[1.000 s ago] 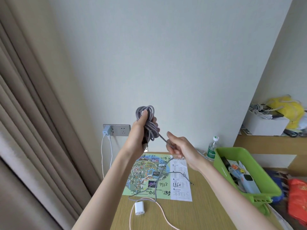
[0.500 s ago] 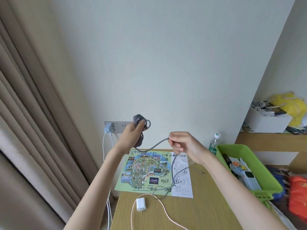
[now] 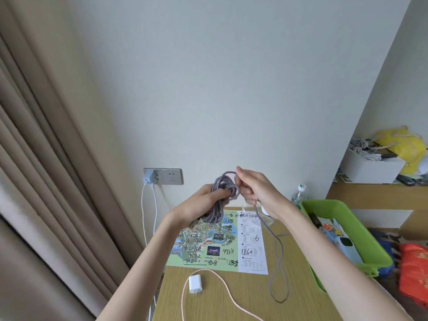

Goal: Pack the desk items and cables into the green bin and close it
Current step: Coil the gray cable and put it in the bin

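Above the map sheet, we see the grey braided cable bunched into a coil and held in the air. The left hand has its fingers curled round the coil, and the right hand pinches a strand at the coil's top. The loose tail drops just right of the map onto the desk. Below the map lie a white charger and a pink cable. Right of the map stands the green bin with items in it.
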A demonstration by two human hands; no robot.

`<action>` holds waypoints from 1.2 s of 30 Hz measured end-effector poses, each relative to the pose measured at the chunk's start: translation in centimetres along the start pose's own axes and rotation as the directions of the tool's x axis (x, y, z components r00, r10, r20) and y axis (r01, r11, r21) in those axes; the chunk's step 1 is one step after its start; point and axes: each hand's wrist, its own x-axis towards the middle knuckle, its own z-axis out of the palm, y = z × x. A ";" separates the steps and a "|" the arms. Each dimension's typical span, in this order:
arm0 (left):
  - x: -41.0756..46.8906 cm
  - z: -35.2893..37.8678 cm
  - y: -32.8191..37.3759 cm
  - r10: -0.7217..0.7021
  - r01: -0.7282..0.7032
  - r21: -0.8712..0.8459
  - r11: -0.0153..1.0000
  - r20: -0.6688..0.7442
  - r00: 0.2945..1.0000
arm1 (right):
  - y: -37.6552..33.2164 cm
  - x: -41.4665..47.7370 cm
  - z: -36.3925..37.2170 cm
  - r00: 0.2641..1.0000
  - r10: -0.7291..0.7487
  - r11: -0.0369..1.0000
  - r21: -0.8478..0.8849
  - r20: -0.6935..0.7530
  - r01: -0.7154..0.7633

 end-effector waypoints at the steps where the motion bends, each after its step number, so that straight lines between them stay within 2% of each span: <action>1: 0.1 -0.1 0.2 0.000 -0.003 -0.049 0.999 -0.058 0.998 | 0.4 -0.3 -0.1 1.000 0.008 0.999 0.042 0.023 -0.009; 3: 0.3 -0.4 0.6 -0.007 -0.019 -0.182 0.983 -0.144 0.990 | 1.2 -0.8 -0.3 0.997 0.008 0.996 0.087 0.073 -0.014; 7: 1.2 -0.7 0.9 0.030 -0.102 -0.370 0.923 -0.196 0.980 | 2.1 -1.6 0.5 0.989 0.014 0.993 0.113 0.148 -0.031; 12: 1.4 0.2 1.0 0.119 -0.215 -0.441 0.871 -0.235 0.965 | 1.8 -1.8 1.3 0.971 0.008 0.994 0.103 0.238 -0.033; 18: 1.3 0.5 1.3 0.055 -0.189 -0.447 0.875 -0.296 0.954 | 1.2 -1.7 0.9 0.977 0.016 0.997 0.064 0.213 -0.031; 20: 1.4 0.7 1.5 0.055 -0.205 -0.514 0.833 -0.292 0.955 | 1.0 -1.7 0.8 0.977 0.019 0.998 0.056 0.211 -0.032; 24: 1.4 0.4 1.8 0.117 -0.274 -0.677 0.683 -0.269 0.956 | 0.9 -2.0 0.1 0.983 0.052 0.998 0.020 0.174 -0.056; 26: 1.4 -0.2 1.8 0.083 -0.279 -0.698 0.659 -0.301 0.950 | 0.9 -2.3 -0.7 0.991 0.063 0.998 -0.005 0.120 -0.062; 28: 1.3 -0.8 1.5 0.019 -0.273 -0.676 0.685 -0.358 0.934 | 0.7 -2.6 -1.6 0.997 0.045 0.998 -0.043 0.055 -0.042; 32: 1.2 -1.8 0.7 -0.146 -0.148 -0.507 0.849 -0.495 0.857 | -0.4 -2.8 -3.5 1.000 -0.007 0.996 -0.085 -0.021 0.005; 34: 1.0 -2.1 0.3 -0.179 -0.067 -0.427 0.902 -0.510 0.841 | -1.0 -2.8 -4.2 0.999 -0.025 0.998 -0.051 -0.035 0.023; 36: 0.9 -2.3 -0.3 -0.147 -0.023 -0.303 0.953 -0.527 0.837 | -1.6 -2.9 -4.7 0.999 -0.028 1.000 0.001 -0.038 0.028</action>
